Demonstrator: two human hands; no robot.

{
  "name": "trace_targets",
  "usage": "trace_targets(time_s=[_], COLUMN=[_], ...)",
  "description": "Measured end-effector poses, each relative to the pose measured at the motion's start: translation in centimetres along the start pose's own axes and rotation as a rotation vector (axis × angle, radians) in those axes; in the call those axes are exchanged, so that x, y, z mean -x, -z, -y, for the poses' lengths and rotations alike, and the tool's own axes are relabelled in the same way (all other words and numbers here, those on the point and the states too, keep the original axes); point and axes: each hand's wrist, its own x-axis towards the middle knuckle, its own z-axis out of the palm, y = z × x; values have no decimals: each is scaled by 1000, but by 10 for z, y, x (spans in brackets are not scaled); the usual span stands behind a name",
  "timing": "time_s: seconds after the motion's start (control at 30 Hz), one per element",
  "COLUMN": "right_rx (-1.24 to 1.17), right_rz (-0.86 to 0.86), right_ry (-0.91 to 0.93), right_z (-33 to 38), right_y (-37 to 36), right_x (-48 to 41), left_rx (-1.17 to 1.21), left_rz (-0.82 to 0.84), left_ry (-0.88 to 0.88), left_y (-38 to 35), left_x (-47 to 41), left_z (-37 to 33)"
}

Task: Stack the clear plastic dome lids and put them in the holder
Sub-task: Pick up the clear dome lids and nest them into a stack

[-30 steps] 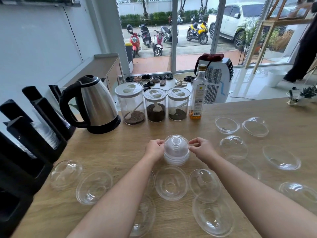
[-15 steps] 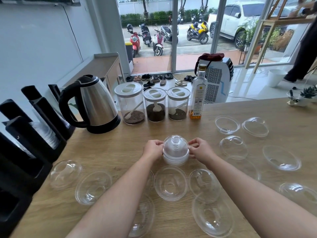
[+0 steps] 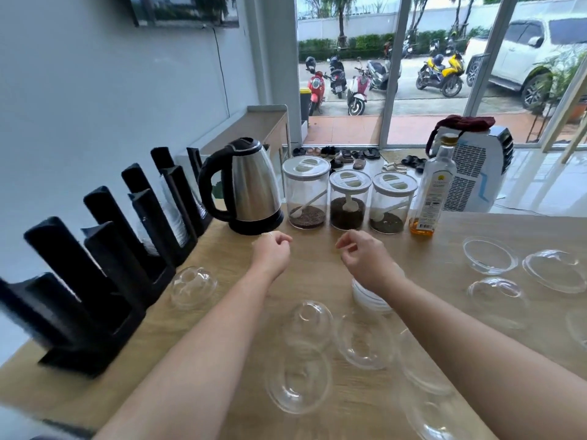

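Both the left hand (image 3: pixel 272 249) and right hand (image 3: pixel 365 257) hover loosely curled and empty above a wooden counter (image 3: pixel 317 268), a short stack of dome lids (image 3: pixel 370 296) mid-counter, many loose lids (image 3: pixel 298 379) unstacked toward the near edge, the black holder (image 3: pixel 95 274) along the left edge apparently awaiting this stack.

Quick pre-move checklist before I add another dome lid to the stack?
1. Left hand free: ok, holds nothing.
2. Right hand free: ok, fingers loosely curled.
3. Stack of lids on the table: ok, though partly hidden under the right wrist.
4. Loose lid within reach: ok, lying dome up beside the holder.
5. Free slot in the holder: cannot tell.
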Motion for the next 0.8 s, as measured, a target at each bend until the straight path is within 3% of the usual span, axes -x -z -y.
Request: trace_targets(time_s=[0.23, 0.47, 0.63, 0.8], right_rx=[79, 317, 480, 491], right_rz=[378, 735, 774, 648], right_ry=[278, 455, 561, 643], right_z=[67, 89, 90, 84], right_y=[-64, -107, -125, -128], right_x=[7, 22, 28, 25], left_rx=[-322, -586, -715, -734], left_rz=[-253, -174, -44, -81], left_ry=[77, 141, 153, 135], left_y=[93, 124, 125, 121], left_x=[13, 29, 28, 23], left_z=[59, 116, 128, 135])
